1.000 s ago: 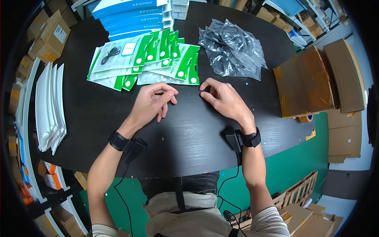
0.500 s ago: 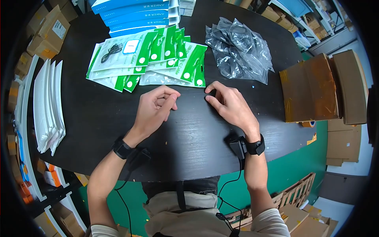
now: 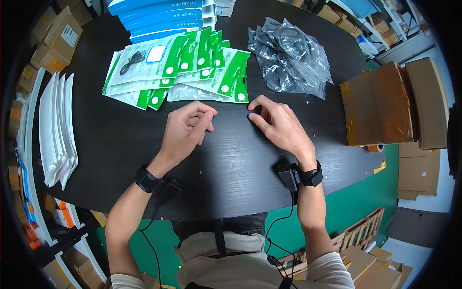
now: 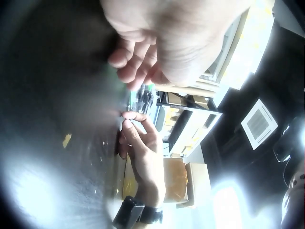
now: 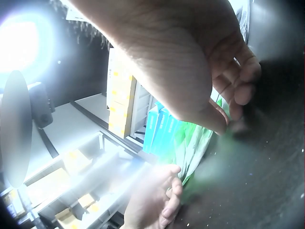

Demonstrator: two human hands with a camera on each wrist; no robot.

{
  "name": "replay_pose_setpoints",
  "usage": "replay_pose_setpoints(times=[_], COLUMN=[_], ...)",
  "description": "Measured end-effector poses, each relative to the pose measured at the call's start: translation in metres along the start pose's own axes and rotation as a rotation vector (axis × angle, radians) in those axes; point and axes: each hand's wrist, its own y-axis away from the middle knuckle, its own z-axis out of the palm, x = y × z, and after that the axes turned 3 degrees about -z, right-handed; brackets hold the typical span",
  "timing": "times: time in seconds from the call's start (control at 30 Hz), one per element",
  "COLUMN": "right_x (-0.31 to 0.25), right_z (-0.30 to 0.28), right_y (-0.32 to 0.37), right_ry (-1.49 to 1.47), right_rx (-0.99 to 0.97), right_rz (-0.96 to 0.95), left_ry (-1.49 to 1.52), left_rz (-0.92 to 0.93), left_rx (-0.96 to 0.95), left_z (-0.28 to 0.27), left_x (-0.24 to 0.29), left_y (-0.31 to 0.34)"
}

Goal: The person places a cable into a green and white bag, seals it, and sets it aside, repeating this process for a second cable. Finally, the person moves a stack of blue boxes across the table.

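Observation:
Both hands rest at the dark table, a short gap between them. My left hand [image 3: 186,129] is loosely curled with nothing in it, thumb near the index finger. Opposite it, my right hand [image 3: 281,126] also lies loosely curled and holds nothing. Its fingertips are just below the corner of the green-and-white cable packets [image 3: 211,82], which lie overlapping in a pile. Beyond the right hand is a heap of clear plastic bags [image 3: 291,58] with dark cables inside. In the right wrist view, the right hand's fingers [image 5: 245,71] bend toward the tabletop.
Blue-and-white boxes [image 3: 163,17] stand stacked behind the packets. White padded envelopes [image 3: 58,130] stand at the table's left side. Cardboard boxes [image 3: 378,106] are at the right edge, with a tape roll [image 3: 375,148] beside them. Cables run from both wrist cameras.
The left hand's lower fingers have drawn in from hanging a little apart. The head view has shifted slightly. The right hand keeps its pose, and the packets and bags stay in place.

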Motion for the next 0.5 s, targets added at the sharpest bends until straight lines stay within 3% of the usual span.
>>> replay_pose_setpoints(times=[0.37, 0.5], right_x=[-0.001, -0.001], right_z=[0.001, -0.010], right_y=[0.000, -0.001], right_ry=[0.019, 0.067], right_rx=[0.012, 0.098], right_rz=[-0.012, -0.035], left_ry=[0.035, 0.032], left_rz=[-0.017, 0.048], left_rx=[0.018, -0.019], left_z=[0.001, 0.004], left_x=[0.000, -0.007], left_y=[0.000, -0.003])
